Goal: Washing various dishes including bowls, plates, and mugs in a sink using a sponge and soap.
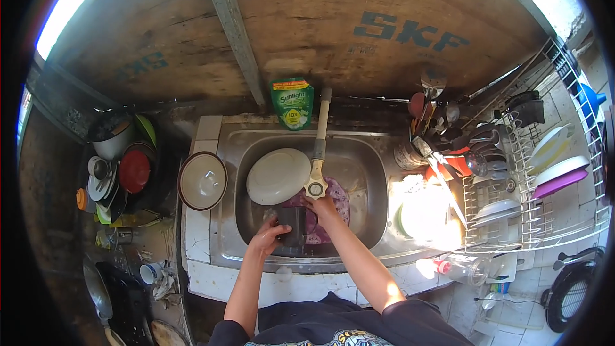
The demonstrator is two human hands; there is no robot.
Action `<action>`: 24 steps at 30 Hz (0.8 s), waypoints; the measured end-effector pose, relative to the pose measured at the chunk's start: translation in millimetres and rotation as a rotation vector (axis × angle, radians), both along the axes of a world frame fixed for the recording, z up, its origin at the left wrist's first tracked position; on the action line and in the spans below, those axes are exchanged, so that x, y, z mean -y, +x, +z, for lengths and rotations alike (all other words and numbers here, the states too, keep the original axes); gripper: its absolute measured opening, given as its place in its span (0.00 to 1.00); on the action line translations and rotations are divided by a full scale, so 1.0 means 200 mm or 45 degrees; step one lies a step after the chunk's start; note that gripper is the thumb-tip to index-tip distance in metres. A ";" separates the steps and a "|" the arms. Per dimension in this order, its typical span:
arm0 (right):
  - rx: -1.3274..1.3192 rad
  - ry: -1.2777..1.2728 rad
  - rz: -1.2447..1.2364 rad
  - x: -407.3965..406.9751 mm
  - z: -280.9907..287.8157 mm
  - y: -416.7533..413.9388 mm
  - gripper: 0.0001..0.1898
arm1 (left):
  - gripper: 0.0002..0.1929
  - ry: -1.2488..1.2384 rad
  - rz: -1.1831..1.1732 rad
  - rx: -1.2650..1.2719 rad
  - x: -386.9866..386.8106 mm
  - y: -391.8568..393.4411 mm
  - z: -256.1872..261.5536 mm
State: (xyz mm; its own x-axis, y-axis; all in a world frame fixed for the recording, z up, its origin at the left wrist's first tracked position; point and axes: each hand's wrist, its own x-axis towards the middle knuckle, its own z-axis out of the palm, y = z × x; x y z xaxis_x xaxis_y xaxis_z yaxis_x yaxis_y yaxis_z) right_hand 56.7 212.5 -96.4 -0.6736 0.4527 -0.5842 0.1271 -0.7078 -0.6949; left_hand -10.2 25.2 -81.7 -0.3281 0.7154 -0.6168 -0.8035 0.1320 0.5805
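A dark mug-like container [292,226] is tilted over the sink, gripped at its near left side by my left hand [270,238], thumb across it. My right hand [323,207] is at the container's far right side, below the tap [316,187]. The tap and the container hide its fingers, so whether it grips anything cannot be told. Beneath and to the right, a purple basin [342,202] with white suds sits in the steel sink [370,221]. An upturned cream oval dish [278,176] leans at the sink's far left.
A brown-rimmed bowl [202,180] stands on the left tiled edge. Behind the sink is a green Sunlight pouch [293,105]. Utensils fill a holder [408,154] beside a white dish rack [523,240] at right. Stacked pots, including a red bowl [134,171], are at left.
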 end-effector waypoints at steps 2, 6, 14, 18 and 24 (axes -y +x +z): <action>-0.035 -0.004 0.060 0.01 -0.01 -0.03 0.11 | 0.32 -0.006 -0.062 -0.048 0.00 0.01 0.04; 0.053 0.103 0.163 0.01 0.08 0.02 0.16 | 0.41 0.052 -0.122 -0.846 0.00 0.02 0.09; 0.072 1.188 1.058 -0.15 0.22 0.26 0.30 | 0.47 0.056 -0.094 -1.176 -0.18 0.08 0.02; 0.235 1.179 1.016 -0.19 0.34 0.25 0.27 | 0.46 0.004 -0.086 -1.264 -0.24 0.09 0.04; 0.226 1.307 0.634 -0.25 0.19 0.21 0.18 | 0.45 -0.337 -0.092 -1.767 -0.28 0.15 0.16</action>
